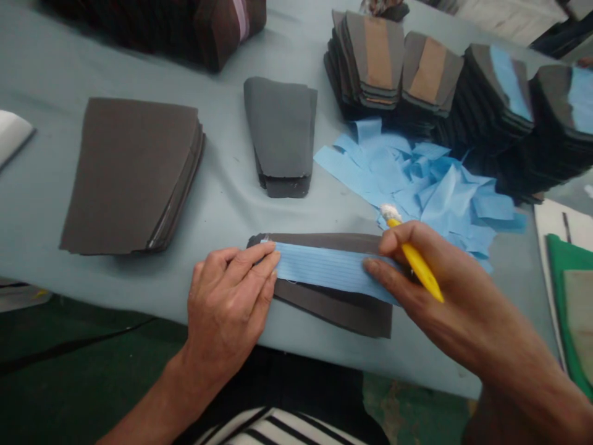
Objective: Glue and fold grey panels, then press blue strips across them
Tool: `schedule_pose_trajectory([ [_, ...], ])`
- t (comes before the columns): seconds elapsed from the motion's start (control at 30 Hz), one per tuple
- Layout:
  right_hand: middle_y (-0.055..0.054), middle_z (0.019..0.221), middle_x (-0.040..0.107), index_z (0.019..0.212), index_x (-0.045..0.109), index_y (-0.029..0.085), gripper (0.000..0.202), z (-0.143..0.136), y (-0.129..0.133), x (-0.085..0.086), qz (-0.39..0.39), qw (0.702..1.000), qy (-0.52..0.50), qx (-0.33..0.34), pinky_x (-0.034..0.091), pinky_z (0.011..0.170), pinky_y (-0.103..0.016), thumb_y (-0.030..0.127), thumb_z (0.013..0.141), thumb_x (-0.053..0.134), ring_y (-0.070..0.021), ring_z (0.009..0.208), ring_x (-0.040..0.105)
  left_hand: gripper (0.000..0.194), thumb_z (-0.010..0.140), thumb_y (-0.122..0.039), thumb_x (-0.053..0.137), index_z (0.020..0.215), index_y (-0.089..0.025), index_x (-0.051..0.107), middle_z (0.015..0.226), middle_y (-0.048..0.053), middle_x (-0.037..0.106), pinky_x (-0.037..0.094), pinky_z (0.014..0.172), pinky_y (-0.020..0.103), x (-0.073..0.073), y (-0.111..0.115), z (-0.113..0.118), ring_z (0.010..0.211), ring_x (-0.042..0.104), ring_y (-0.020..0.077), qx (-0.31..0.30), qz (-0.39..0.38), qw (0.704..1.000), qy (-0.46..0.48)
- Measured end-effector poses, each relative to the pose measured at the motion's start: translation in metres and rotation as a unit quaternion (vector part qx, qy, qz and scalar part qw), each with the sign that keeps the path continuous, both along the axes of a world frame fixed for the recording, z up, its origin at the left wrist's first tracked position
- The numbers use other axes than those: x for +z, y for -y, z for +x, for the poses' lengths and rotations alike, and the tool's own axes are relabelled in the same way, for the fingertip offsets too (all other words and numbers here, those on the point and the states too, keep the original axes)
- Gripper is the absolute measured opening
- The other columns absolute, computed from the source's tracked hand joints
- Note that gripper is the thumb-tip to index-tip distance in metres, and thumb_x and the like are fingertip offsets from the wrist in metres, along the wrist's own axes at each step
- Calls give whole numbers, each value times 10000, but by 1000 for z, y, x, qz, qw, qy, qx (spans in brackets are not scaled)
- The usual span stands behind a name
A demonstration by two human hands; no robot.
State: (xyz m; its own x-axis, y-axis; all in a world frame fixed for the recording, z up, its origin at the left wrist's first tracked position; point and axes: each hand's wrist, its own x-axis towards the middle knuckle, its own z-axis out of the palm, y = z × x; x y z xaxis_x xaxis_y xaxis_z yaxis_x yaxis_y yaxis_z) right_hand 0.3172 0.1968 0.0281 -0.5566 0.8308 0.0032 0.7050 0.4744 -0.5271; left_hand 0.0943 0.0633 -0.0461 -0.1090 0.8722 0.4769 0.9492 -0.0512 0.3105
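Observation:
A dark grey foam piece lies at the table's near edge with a blue strip laid along its length. My left hand presses flat on the strip's left end, fingers together. My right hand holds a yellow brush with a whitish tip, while its fingertips press the strip's right end.
A wide stack of grey sheets sits at left and a narrower grey stack in the middle. Loose blue strips pile at right. Behind them stand stacks of finished pieces with brown or blue bands. Green material lies far right.

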Motion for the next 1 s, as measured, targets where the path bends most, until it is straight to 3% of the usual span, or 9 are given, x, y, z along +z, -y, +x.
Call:
schedule_pose_trajectory([
  [0.37, 52, 736, 606, 1021, 567, 284, 164, 28, 11, -23, 6, 995, -16, -99, 398, 513, -264, 432, 987, 627, -140, 554, 555, 242, 1033, -156, 617, 1259, -174, 699, 1273, 127, 777, 482, 871, 497, -2, 0, 0, 1038, 648, 336, -5, -7, 1000, 19],
  [0.57, 112, 582, 481, 1008, 553, 283, 127, 31, 19, -23, 38, 992, -55, -103, 380, 433, -223, 362, 999, 651, -108, 427, 472, 284, 1009, -137, 637, 1281, -179, 705, 1280, 153, 774, 489, 903, 514, -5, 0, -4, 1065, 684, 354, -14, -6, 1000, 5],
  [0.8, 84, 793, 698, 1025, 508, 294, 104, 28, 45, -21, 101, 985, -105, -93, 511, 545, -158, 264, 1028, 607, -80, 586, 681, 354, 1007, -212, 643, 1344, -294, 710, 1306, 73, 779, 487, 966, 521, -13, 4, -12, 1077, 692, 341, -8, 6, 1000, 11],
  [0.93, 88, 826, 714, 1015, 480, 288, 160, 31, 50, -25, 108, 981, -138, -82, 550, 661, -150, 166, 994, 582, -64, 653, 701, 451, 987, -192, 662, 1406, -357, 693, 1326, 74, 772, 468, 1018, 569, -17, 8, -14, 1113, 692, 366, 10, -7, 999, 30],
  [1.0, 84, 835, 723, 1014, 478, 292, 148, 33, 49, -30, 105, 980, -138, -95, 531, 622, -143, 168, 1008, 559, -68, 666, 708, 492, 975, -194, 680, 1430, -380, 682, 1312, 82, 777, 471, 1004, 588, -18, 7, -15, 1097, 700, 380, 8, -7, 1000, 28],
])
